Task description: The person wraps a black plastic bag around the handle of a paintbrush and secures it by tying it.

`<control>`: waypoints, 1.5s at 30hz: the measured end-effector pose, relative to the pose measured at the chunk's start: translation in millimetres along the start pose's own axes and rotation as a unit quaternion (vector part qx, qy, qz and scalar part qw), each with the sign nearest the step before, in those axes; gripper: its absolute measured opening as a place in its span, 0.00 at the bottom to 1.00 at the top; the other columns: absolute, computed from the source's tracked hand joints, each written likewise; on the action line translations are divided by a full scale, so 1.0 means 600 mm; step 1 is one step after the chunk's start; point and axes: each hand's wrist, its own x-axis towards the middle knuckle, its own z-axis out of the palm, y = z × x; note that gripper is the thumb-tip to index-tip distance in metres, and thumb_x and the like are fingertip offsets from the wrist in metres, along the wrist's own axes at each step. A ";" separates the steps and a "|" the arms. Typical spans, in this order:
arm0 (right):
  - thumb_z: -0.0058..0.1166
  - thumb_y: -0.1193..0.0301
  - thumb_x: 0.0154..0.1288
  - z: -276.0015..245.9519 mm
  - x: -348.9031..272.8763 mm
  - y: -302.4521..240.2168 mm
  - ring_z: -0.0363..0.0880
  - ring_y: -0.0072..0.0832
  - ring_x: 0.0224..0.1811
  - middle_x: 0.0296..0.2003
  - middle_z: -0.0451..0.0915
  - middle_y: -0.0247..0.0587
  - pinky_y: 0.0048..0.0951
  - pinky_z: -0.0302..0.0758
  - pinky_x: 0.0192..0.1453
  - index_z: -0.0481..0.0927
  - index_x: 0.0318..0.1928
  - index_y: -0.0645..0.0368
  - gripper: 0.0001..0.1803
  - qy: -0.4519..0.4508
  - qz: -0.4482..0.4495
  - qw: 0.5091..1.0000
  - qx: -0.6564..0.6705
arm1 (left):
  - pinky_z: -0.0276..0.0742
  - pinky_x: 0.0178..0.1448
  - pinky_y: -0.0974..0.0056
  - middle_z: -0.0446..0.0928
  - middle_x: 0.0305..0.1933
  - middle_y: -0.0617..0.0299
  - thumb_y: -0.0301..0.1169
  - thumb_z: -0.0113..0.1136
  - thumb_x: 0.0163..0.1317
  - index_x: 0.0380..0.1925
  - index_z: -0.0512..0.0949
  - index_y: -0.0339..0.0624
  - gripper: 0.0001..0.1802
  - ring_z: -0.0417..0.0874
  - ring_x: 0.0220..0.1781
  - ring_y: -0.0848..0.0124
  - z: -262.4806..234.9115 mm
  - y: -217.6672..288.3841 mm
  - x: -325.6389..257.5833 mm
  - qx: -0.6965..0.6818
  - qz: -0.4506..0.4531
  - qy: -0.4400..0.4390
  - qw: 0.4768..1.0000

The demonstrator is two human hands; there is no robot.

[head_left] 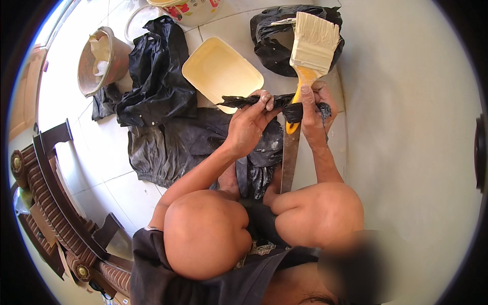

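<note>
In my right hand (317, 109) a wide paintbrush (305, 79) stands upright, its bristles coated in cream paint and its yellow handle pinched by my thumb and fingers. A twisted black plastic strip (282, 100) stretches across the handle between both hands, and part of it bunches by my right fingers. My left hand (247, 126) is closed on the strip's left part, thumb and fingertips pressed together. Just beyond my left hand lies a cream plastic tub (218, 63). Below the brush handle, a long flat strip (290, 165) lies between my feet.
A dirty bucket (114, 58) with scraps inside stands far left, beside crumpled black plastic (160, 71). Dark cloth (168, 147) covers tiles near my feet. Another black plastic bag (272, 51) lies behind the brush. A pale wall (412, 142) rises on the right; carved wooden furniture (61, 183) stands left.
</note>
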 end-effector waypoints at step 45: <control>0.31 0.66 0.75 -0.004 -0.011 0.038 0.59 0.19 0.24 0.26 0.66 0.34 0.24 0.61 0.30 0.69 0.28 0.61 0.19 -0.080 -0.031 0.994 0.070 | 0.65 0.29 0.64 0.69 0.20 0.62 0.18 0.70 0.44 0.24 0.70 0.40 0.15 0.65 0.25 0.65 0.002 0.023 0.002 0.672 0.397 -0.109 0.616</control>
